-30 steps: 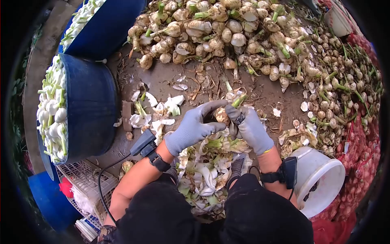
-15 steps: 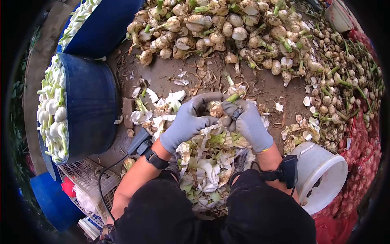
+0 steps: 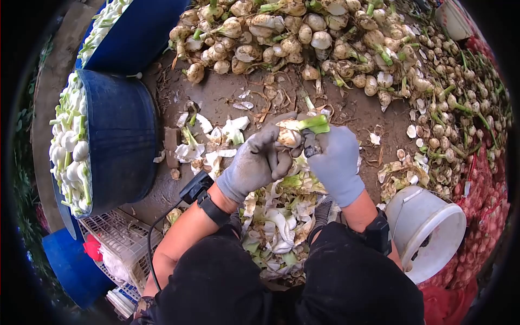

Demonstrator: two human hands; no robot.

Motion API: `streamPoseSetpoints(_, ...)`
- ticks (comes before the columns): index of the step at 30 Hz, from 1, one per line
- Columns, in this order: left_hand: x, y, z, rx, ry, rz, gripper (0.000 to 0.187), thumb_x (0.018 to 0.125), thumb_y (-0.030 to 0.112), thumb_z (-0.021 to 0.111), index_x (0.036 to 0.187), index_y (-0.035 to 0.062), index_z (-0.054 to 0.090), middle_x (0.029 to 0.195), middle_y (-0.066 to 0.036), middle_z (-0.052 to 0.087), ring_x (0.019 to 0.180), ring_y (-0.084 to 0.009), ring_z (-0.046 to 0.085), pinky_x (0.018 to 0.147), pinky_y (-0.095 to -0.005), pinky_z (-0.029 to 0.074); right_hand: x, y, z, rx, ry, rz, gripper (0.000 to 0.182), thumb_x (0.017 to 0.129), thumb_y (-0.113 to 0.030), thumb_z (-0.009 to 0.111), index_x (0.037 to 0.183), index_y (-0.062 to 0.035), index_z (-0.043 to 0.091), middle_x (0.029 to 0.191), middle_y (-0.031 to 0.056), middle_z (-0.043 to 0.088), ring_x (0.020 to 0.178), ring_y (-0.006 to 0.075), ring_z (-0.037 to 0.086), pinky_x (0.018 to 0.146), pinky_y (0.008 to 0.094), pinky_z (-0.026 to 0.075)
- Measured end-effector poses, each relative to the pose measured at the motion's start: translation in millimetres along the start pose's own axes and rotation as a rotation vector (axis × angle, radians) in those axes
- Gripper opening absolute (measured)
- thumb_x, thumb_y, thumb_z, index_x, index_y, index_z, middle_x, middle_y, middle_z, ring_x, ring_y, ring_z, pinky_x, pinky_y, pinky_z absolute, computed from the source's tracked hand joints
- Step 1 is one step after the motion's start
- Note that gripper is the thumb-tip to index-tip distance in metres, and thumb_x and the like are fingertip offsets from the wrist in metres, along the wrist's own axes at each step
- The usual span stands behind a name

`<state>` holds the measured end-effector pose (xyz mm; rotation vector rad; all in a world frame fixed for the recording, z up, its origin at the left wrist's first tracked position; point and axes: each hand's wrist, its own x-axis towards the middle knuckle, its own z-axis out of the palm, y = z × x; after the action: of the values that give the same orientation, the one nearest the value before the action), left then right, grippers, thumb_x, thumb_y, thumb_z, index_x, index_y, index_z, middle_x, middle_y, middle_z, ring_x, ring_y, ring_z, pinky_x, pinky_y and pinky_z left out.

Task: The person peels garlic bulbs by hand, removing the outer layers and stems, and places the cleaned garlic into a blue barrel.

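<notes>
Gloved in grey, my left hand (image 3: 254, 165) grips a garlic bulb (image 3: 290, 137), its fingers curled round the brownish, partly peeled head. The bulb's short green stem (image 3: 317, 124) points right, above my right hand. My right hand (image 3: 335, 162), in a matching glove, is closed close to the stem's base. Something small and dark shows at its fingertips, too hidden to name. Below both hands, between my feet, lies a heap of stripped garlic skins (image 3: 279, 230).
Unpeeled garlic (image 3: 260, 32) is piled ahead, with smaller bulbs (image 3: 460, 108) to the right. Peeled white garlic (image 3: 70, 143) fills a blue tub (image 3: 122, 143) at left. A white bucket (image 3: 401, 216) tilts beside my right leg, near red mesh sacks (image 3: 482, 211).
The garlic bulb has turned, so its green stem now points right and more pale flesh shows. My left hand has moved slightly right and down; my right hand has rotated.
</notes>
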<state>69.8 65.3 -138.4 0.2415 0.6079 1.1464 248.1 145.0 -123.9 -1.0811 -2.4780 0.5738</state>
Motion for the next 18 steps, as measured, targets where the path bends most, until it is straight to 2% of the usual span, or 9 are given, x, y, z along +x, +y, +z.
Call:
streamPoseSetpoints(2,-1,5,9,0.131,0.059,0.092,0.063,0.096,0.042,0.052,0.147,0.0114,0.032,0.102,-0.009,0.059,0.052,-0.0111,0.049,0.049,-0.0212,0.039,8,-3,5,-0.003,0.063,-0.051,0.01,0.087,-0.007,0.063,0.094,0.0,0.066,0.076,0.0025,0.066,0.071,0.0137,0.062,0.068,0.0312,0.051)
streamPoseSetpoints(4,-3,11,17,0.222,0.127,0.068,0.065,0.094,0.04,0.059,0.146,0.0113,0.034,0.107,-0.009,0.059,0.06,-0.0102,0.054,0.053,-0.0204,0.042,13,-16,10,0.99,0.15,0.346,0.009,0.085,-0.009,0.068,0.086,-0.0009,0.065,0.073,0.0016,0.065,0.07,0.012,0.059,0.066,0.0307,0.048)
streamPoseSetpoints(5,-2,10,21,0.381,0.158,0.123,0.067,0.091,0.036,0.064,0.145,0.0106,0.034,0.108,-0.009,0.059,0.065,-0.0099,0.056,0.056,-0.0209,0.044,15,-16,4,1.072,0.069,0.388,0.01,0.085,-0.009,0.069,0.084,-0.0005,0.065,0.073,0.0018,0.064,0.066,0.0108,0.056,0.061,0.0317,0.047)
streamPoseSetpoints(7,0,10,16,0.583,0.253,0.146,0.051,0.093,0.019,0.064,0.137,0.004,0.044,0.098,-0.003,0.064,0.075,-0.0043,0.054,0.062,-0.0228,0.045,0,14,29,1.017,-0.07,0.44,0.01,0.086,-0.009,0.068,0.086,0.0005,0.065,0.074,0.0026,0.065,0.065,0.0107,0.056,0.06,0.0319,0.047)
streamPoseSetpoints(12,-13,27,3,0.798,0.226,0.0,0.041,0.095,0.03,0.059,0.123,0.0002,0.053,0.095,-0.005,0.064,0.083,-0.0071,0.058,0.068,-0.023,0.049,4,-2,16,0.688,-0.33,0.617,0.01,0.087,-0.007,0.066,0.086,0.003,0.065,0.073,0.0041,0.064,0.064,0.0094,0.057,0.054,0.0301,0.047)
streamPoseSetpoints(14,-15,41,-3,0.693,0.145,-0.083,0.05,0.098,0.042,0.051,0.124,-0.0008,0.049,0.101,-0.006,0.062,0.091,-0.0127,0.063,0.074,-0.0251,0.052,-4,-11,22,1.215,-0.197,0.58,0.011,0.089,-0.007,0.064,0.086,0.004,0.066,0.074,0.0049,0.065,0.062,0.0083,0.057,0.052,0.0259,0.045)
streamPoseSetpoints(15,0,-3,-67,1.299,0.354,0.533,0.053,0.099,0.043,0.048,0.128,-0.001,0.047,0.106,-0.011,0.061,0.099,-0.0178,0.063,0.075,-0.0298,0.055,-2,-28,15,1.064,-0.137,0.535,0.013,0.091,-0.006,0.061,0.091,0.0061,0.067,0.076,0.0064,0.066,0.059,0.0075,0.057,0.051,0.0232,0.044)
streamPoseSetpoints(16,4,7,-48,1.3,0.356,0.538,0.053,0.099,0.043,0.048,0.128,-0.001,0.047,0.106,-0.011,0.061,0.099,-0.0178,0.063,0.075,-0.0298,0.055,2,-29,10,1.063,-0.137,0.529,0.013,0.091,-0.006,0.061,0.091,0.0061,0.067,0.076,0.0064,0.066,0.059,0.0075,0.057,0.051,0.0232,0.044)
streamPoseSetpoints(18,4,33,-3,0.955,0.55,0.145,0.052,0.098,0.037,0.051,0.135,0.0002,0.044,0.114,-0.014,0.06,0.102,-0.0186,0.063,0.082,-0.0303,0.054,9,-23,4,1.176,-0.168,0.727,0.016,0.092,-0.007,0.061,0.099,0.0076,0.066,0.079,0.0075,0.067,0.058,0.0076,0.057,0.05,0.0228,0.044)
